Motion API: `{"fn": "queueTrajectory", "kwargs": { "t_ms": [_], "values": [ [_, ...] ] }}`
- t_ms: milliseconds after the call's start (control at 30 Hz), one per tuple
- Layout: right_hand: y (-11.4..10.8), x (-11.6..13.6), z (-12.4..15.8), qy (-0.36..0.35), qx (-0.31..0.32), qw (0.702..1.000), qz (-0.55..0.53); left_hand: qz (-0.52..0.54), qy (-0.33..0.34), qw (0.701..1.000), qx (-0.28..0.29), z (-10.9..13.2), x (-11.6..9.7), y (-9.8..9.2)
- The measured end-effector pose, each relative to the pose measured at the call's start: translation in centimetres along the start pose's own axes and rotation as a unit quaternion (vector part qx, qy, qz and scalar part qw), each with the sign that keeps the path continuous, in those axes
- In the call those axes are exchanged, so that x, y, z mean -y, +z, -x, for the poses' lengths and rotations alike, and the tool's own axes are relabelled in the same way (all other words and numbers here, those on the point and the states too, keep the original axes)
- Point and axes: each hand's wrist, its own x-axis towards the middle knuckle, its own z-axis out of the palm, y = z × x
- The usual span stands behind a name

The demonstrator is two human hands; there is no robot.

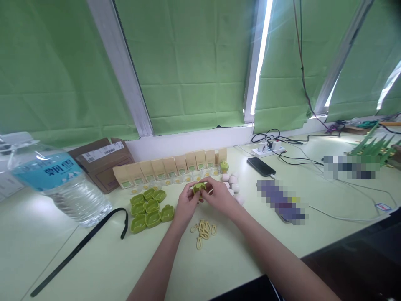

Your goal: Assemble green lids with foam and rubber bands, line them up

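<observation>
Left hand (187, 201), right hand (220, 195): pinching green cup (198, 187); uneven pressure could flip it onto yellow loops (204, 234), six o'clock.

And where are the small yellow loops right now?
In the head view, the yellow loops lie loosely heaped on the table, lower middle, nearer the camera than the left hand and right hand, with green containers to their left.

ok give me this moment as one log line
left hand: holding green cup | right hand: holding same cup | between forearms: yellow loops | left: more green cups | beside right hand: pale pieces
</observation>
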Motion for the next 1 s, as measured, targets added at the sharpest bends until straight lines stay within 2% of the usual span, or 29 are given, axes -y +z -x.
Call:
{"fn": "queueTrajectory", "kwargs": {
  "t_ms": [267,700,1000],
  "values": [
    [0.1,-0.1,0.0,-0.005,-0.005,1.000,0.002,-0.005,0.007,1.000,0.007,0.0,0.0,-0.2],
    [-0.2,0.1,0.0,0.005,0.014,1.000,-0.003,-0.037,0.031,0.998,0.030,-0.3,1.3,-0.8],
    [-0.2,0.2,0.0,0.007,0.011,1.000,0.008,-0.059,0.030,0.998,0.020,-0.3,1.2,-0.7]
  ]
}}
